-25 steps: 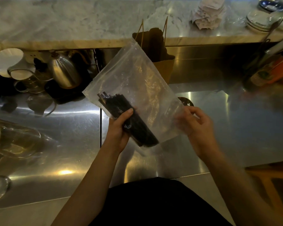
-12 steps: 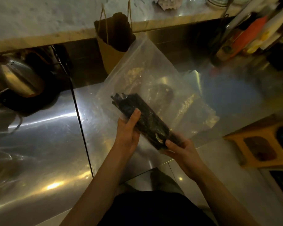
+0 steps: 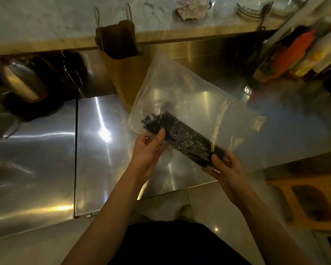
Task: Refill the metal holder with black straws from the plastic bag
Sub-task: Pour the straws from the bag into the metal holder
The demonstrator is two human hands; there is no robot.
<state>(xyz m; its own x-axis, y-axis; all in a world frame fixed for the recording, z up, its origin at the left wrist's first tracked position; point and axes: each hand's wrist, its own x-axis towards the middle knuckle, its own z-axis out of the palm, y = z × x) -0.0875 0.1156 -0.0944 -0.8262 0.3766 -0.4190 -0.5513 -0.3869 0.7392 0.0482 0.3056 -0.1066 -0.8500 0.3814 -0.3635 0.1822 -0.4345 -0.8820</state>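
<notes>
You gripped the straws [image 3: 183,138] through the bag [image 3: 189,104], left hand [image 3: 147,148] closed near their upper ends, right hand [image 3: 225,167] clamped on the lower. None were out; no holder showed, so refilling remained.

Left of the brown paper handled bag [image 3: 126,73], the steel counter [image 3: 46,159] lies bare toward the near edge. A metal kettle [image 3: 23,83] crowds its far left; blurred bottles [image 3: 294,52] block the far right.
</notes>
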